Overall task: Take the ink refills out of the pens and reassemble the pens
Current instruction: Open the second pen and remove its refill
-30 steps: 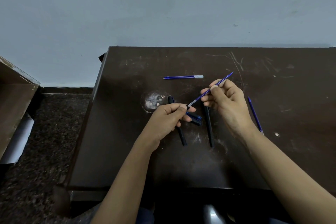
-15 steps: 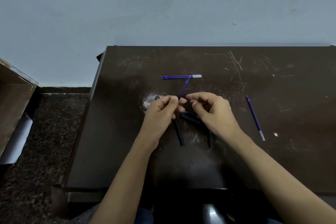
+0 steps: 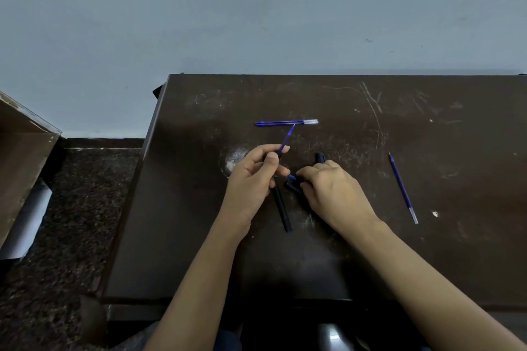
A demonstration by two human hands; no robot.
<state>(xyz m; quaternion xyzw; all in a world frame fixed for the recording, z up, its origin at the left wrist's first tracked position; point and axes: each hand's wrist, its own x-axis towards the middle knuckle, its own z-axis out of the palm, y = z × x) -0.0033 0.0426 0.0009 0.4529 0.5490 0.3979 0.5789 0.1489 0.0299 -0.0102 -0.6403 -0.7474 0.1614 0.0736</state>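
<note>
Head view: my left hand point(image 3: 253, 177) pinches a blue refill point(image 3: 286, 139) pointing to 1 o'clock, my right hand point(image 3: 328, 188) closes on loose pen parts point(image 3: 293, 184) at table point(image 3: 427, 251) centre; risk: fumbled parts roll off.
</note>
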